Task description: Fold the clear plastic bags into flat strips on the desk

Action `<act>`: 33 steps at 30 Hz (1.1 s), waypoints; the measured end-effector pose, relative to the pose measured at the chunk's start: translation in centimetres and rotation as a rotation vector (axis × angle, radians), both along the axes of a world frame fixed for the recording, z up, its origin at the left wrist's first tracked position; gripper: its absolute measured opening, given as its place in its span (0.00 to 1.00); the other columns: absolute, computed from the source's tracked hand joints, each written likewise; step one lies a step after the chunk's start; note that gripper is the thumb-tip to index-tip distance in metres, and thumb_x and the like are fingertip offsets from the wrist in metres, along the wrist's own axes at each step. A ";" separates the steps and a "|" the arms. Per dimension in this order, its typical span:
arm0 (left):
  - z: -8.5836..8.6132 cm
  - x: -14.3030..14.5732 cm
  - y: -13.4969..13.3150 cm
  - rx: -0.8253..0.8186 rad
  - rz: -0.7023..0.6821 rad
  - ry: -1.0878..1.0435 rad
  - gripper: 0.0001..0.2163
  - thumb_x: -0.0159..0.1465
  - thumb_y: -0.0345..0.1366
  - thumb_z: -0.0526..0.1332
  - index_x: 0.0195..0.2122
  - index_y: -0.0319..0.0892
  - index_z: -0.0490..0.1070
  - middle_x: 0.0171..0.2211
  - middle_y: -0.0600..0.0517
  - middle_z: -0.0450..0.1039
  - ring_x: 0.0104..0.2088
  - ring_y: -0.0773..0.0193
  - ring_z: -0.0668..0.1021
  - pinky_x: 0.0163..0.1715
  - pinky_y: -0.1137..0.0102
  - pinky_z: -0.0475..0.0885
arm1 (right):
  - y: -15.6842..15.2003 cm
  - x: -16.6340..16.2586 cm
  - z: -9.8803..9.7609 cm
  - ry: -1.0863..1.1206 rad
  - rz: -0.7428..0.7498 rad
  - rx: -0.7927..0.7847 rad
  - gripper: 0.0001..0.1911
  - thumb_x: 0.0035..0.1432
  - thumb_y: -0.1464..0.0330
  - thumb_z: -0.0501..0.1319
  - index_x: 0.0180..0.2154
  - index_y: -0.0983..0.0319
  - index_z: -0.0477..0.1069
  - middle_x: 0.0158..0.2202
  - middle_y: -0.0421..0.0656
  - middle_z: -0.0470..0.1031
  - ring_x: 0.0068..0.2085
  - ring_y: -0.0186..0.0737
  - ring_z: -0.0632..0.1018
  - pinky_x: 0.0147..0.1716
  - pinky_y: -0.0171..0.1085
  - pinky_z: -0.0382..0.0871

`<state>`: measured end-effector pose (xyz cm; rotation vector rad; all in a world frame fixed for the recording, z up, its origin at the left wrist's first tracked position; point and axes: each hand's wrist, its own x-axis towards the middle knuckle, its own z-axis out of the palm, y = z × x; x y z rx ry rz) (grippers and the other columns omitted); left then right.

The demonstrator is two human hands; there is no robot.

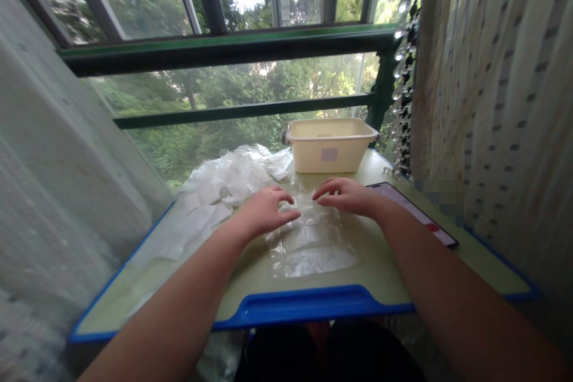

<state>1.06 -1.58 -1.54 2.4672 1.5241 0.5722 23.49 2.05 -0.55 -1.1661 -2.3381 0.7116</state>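
A clear plastic bag (pixel 313 245) lies flat on the pale green table (pixel 385 274), its surface creased and shiny. Over its far left part is my left hand (pixel 271 210), thumb and fingers apart with nothing between them. My right hand (pixel 342 196) hovers at the bag's far right part, fingers spread and curved, also holding nothing. Whether the fingertips touch the plastic I cannot tell. To the left of my left hand spreads a heap of thin, whitish clear plastic bags (pixel 228 179).
A cream plastic basin (pixel 308 155) with side handles stands at the back. A phone (pixel 416 215) lies by my right forearm. Blue edging (pixel 308 301) rims the table. A window with a green railing (pixel 242 51) is behind, between curtains (pixel 496 71) at both sides.
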 end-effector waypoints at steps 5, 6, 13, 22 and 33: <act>-0.8 0.1 0.4 0.024 0.019 0.065 0.17 0.54 0.46 0.57 0.43 0.45 0.70 0.41 0.49 0.69 0.36 0.61 0.73 0.36 0.70 0.67 | 0.9 0.2 -0.9 -0.125 -0.202 0.068 0.14 0.48 0.67 0.57 0.36 0.60 0.75 0.33 0.42 0.75 0.27 0.34 0.71 0.27 0.31 0.62; -0.9 0.1 0.5 0.032 0.017 0.075 0.17 0.55 0.46 0.56 0.42 0.45 0.70 0.41 0.49 0.69 0.36 0.61 0.73 0.36 0.70 0.67 | 1.0 0.3 -1.1 -0.166 -0.189 0.082 0.13 0.47 0.67 0.57 0.36 0.60 0.75 0.33 0.42 0.75 0.27 0.34 0.71 0.27 0.31 0.62; -0.9 0.3 0.3 0.025 -0.025 0.128 0.13 0.58 0.44 0.54 0.36 0.45 0.73 0.38 0.49 0.69 0.36 0.62 0.72 0.39 0.70 0.66 | 0.9 -0.1 -1.3 -0.215 -0.099 0.111 0.09 0.43 0.66 0.59 0.29 0.61 0.75 0.31 0.42 0.73 0.30 0.36 0.71 0.28 0.31 0.61; -1.1 0.3 0.5 0.054 0.078 0.112 0.15 0.56 0.48 0.54 0.31 0.43 0.72 0.34 0.48 0.70 0.33 0.61 0.72 0.34 0.70 0.66 | 0.6 -0.3 -0.5 0.275 -0.178 -0.235 0.06 0.43 0.67 0.55 0.25 0.63 0.66 0.22 0.38 0.67 0.24 0.31 0.65 0.22 0.30 0.56; -1.1 0.8 0.3 0.098 0.132 0.122 0.17 0.54 0.51 0.56 0.30 0.43 0.72 0.32 0.48 0.70 0.32 0.59 0.72 0.31 0.68 0.65 | 0.5 0.1 -0.6 0.207 0.066 -0.405 0.18 0.42 0.71 0.58 0.40 0.61 0.69 0.29 0.39 0.68 0.28 0.32 0.68 0.25 0.30 0.58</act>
